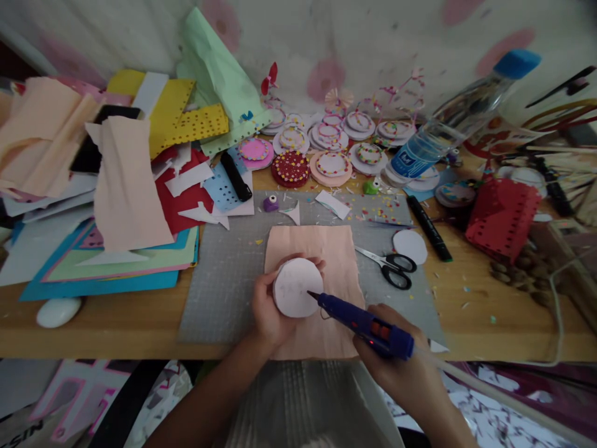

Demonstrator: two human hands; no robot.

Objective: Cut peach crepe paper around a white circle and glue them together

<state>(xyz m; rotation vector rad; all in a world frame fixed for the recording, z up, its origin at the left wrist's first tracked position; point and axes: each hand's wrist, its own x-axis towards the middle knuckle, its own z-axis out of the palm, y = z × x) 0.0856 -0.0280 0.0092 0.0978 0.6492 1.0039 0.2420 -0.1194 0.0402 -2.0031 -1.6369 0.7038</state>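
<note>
My left hand is closed around a white round disc and holds it tilted above a sheet of peach crepe paper. A blue glue gun is gripped in my right hand, and its dark nozzle touches the right part of the disc's face. The peach sheet lies on a grey cutting mat on the wooden table.
Black-handled scissors, a white paper circle and a black marker lie right of the sheet. Stacked coloured paper fills the left. Several decorated discs and a tilted water bottle sit behind. A red punched paper piece sits at right.
</note>
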